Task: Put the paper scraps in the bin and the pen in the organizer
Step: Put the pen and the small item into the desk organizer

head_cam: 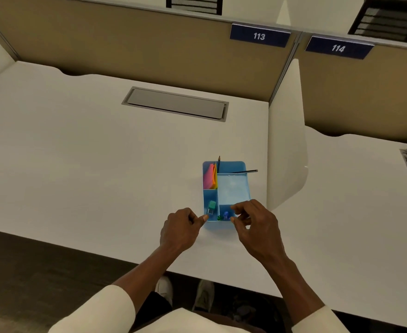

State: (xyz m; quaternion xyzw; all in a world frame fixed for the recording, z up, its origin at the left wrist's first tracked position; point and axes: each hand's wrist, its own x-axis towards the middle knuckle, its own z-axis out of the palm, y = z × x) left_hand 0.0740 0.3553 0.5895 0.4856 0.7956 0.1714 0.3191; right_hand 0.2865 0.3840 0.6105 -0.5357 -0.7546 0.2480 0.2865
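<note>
A blue organizer [232,188] with several compartments sits on the white desk [101,176], right of centre. A dark slim pen [245,171] lies across its far right corner, with the tip sticking out past the right wall. My left hand [181,230] is curled, thumb and fingertip pressed on the organizer's near left corner. My right hand [257,224] curls over the near right corner, fingertips on the rim. No paper scraps or bin appear in the head view.
The organizer holds pink and orange sticky notes [210,176], a pencil [218,162], a green block [211,205] and coloured pins [225,215]. A white divider panel [286,140] stands just right of it. A grey cable hatch [176,104] lies farther back.
</note>
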